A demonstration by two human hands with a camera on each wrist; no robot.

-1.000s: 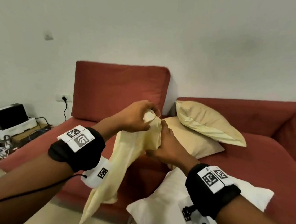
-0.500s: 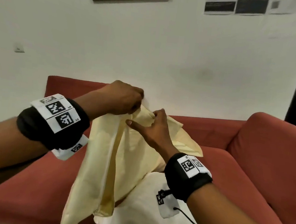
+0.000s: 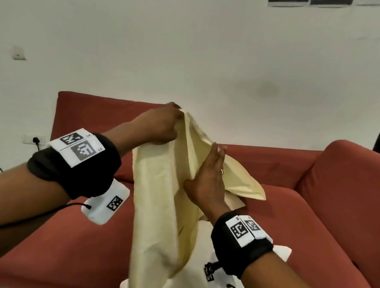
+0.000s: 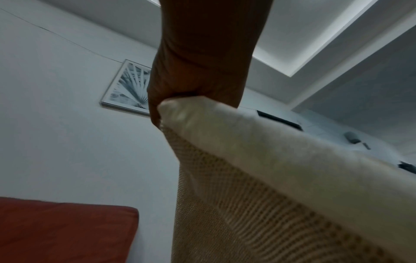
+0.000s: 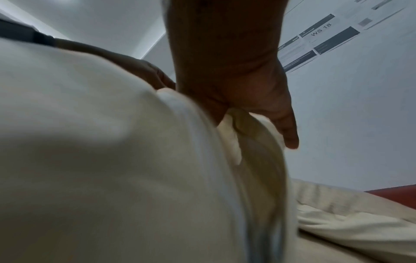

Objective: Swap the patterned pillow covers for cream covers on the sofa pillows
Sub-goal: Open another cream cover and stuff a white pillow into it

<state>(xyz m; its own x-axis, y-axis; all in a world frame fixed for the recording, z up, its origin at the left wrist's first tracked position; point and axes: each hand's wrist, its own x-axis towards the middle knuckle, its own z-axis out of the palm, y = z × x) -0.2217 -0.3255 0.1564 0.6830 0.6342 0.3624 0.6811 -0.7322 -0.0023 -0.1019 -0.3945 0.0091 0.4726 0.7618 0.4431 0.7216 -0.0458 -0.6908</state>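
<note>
Since half a second ago, our right hand [image 3: 208, 182] has gone from reaching at the cream cover's [image 3: 161, 210] top edge to sliding into its mouth, fingers straight and together, thumb outside against the cloth. Our left hand [image 3: 160, 127] keeps its grip pinched on the cover's upper corner, holding it up over the red sofa [image 3: 315, 225] so the cloth hangs long between our arms. We see a bare white pillow [image 3: 194, 283] below the cover on the seat, and a cream-covered pillow [image 3: 243, 183] just behind our right hand.
</note>
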